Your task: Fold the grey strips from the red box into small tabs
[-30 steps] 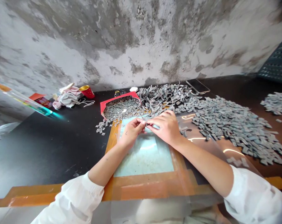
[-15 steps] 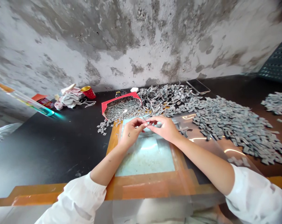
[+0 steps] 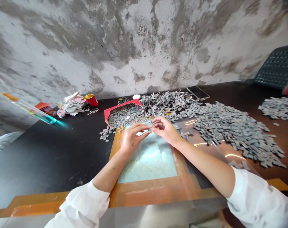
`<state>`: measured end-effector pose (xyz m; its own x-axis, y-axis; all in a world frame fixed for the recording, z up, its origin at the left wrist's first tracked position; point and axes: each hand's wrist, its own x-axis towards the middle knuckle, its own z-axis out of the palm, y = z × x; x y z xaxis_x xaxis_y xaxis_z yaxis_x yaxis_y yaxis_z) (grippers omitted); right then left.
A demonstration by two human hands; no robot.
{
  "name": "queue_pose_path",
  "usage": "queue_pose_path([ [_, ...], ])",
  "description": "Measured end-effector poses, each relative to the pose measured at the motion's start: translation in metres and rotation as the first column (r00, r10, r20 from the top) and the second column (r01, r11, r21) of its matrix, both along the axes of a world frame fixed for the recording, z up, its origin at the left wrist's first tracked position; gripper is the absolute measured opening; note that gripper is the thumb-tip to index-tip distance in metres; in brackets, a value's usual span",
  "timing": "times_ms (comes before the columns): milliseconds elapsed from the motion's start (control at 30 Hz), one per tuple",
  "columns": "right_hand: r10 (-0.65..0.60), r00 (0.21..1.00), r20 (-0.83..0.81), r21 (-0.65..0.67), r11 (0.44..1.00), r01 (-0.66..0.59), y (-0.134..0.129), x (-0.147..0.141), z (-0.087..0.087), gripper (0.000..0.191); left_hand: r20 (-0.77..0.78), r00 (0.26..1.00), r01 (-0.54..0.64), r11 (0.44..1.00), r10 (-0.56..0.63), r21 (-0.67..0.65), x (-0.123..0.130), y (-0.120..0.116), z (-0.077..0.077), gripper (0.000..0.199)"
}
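Note:
My left hand (image 3: 134,136) and my right hand (image 3: 165,130) meet over the pale blue sheet (image 3: 147,161) taped to the table. Between their fingertips is a small grey piece (image 3: 150,129), pinched from both sides; its exact shape is too small to make out. Just beyond my hands, a red-edged box (image 3: 107,114) lies tipped with its opening toward me, full of small grey pieces (image 3: 126,113), some spilled at its front left. By my right wrist, a few loose grey strips (image 3: 185,134) rest on the clear plastic sheet.
Grey strips (image 3: 170,101) are heaped behind my hands. A large pile of short grey pieces (image 3: 234,129) spreads to the right, with a smaller pile (image 3: 278,108) farther over. A phone (image 3: 198,93), dark basket (image 3: 277,68), red cup (image 3: 91,99) and crumpled cloth (image 3: 74,106) stand near the wall.
The view has shifted slightly. My fingertips have drawn a little apart, with the left fingers straighter, and the small grey piece now shows between them.

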<state>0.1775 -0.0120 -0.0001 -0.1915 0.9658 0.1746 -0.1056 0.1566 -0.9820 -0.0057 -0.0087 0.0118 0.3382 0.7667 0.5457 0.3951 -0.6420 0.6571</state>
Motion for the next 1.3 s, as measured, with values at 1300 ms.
queue_pose_path([
  [1300, 0.016, 0.972, 0.235, 0.063, 0.997, -0.032, 0.006, 0.004, -0.009, 0.019, 0.303, 0.950, 0.139, 0.762, 0.078, -0.633, -0.006, 0.015, -0.014, 0.045],
])
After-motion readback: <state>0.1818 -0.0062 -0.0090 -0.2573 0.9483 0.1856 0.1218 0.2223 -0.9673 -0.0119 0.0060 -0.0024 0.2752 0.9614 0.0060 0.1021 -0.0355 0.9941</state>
